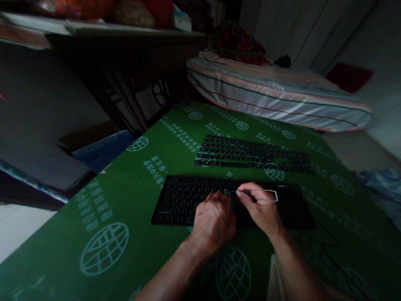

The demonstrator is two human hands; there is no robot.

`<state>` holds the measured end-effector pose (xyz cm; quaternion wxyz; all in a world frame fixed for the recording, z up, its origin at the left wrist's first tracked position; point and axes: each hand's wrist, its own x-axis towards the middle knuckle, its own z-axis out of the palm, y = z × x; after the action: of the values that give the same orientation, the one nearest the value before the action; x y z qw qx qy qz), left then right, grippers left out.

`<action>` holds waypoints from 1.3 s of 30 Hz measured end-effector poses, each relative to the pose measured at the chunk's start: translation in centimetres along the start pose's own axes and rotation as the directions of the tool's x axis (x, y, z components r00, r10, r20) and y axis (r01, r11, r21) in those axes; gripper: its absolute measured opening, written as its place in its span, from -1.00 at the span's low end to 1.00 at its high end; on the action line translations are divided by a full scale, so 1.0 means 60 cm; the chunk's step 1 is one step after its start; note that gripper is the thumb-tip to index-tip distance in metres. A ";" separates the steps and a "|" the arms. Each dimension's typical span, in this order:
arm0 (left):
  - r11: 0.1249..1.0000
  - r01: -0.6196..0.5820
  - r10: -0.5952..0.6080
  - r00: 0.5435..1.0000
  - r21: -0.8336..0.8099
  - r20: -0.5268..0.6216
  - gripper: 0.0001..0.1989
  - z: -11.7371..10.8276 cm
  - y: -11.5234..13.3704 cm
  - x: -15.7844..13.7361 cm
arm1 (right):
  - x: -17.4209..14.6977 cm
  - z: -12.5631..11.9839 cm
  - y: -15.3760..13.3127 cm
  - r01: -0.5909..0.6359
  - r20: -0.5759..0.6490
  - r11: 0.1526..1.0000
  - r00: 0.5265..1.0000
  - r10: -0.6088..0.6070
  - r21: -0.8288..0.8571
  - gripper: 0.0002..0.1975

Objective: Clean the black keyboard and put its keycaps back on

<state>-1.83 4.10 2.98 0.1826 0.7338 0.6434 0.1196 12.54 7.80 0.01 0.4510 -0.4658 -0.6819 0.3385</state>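
A black keyboard (178,200) lies on the green board, many of its key positions showing without caps. My right hand (261,207) is over its right half, thumb and fingers pinched on a wire keycap puller (277,196). The puller's pale squared loop sticks out to the right, and a thin wire runs left toward my other hand. My left hand (213,213) rests on the middle of the keyboard with fingers curled together; whatever is in them is hidden. Behind the keyboard, loose black keycaps (238,150) lie in several rows.
The green board (106,205) carries white printed globes and lettering. A thin black cable (332,242) trails off at the right. Beyond stands a bed (269,92) with a striped sheet. At the left is a dark table (125,35) with items on top.
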 end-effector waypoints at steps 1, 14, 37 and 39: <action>1.000 0.001 -0.001 1.000 -0.002 0.000 -0.79 0.000 0.000 0.000 | 0.000 0.000 0.000 0.000 0.001 1.000 1.000 0.000 -0.001 -0.92; 1.000 -0.024 0.024 0.999 -0.008 -0.038 -0.81 0.003 -0.001 0.000 | 0.000 -0.003 0.002 -0.040 0.021 0.999 0.999 0.040 0.014 -0.91; 1.000 -0.030 0.030 1.000 0.003 -0.001 -0.79 0.000 0.000 0.000 | -0.001 -0.004 0.006 -0.093 0.047 0.995 0.995 0.092 0.020 -0.89; 1.000 -0.025 0.025 1.000 0.003 -0.001 -0.80 -0.001 0.000 0.000 | -0.001 -0.003 0.004 -0.092 0.042 0.995 0.995 0.090 0.028 -0.89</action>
<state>-1.84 4.10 3.01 0.1796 0.7421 0.6343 0.1212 12.82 7.84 -0.17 0.4283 -0.4825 -0.6638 0.3784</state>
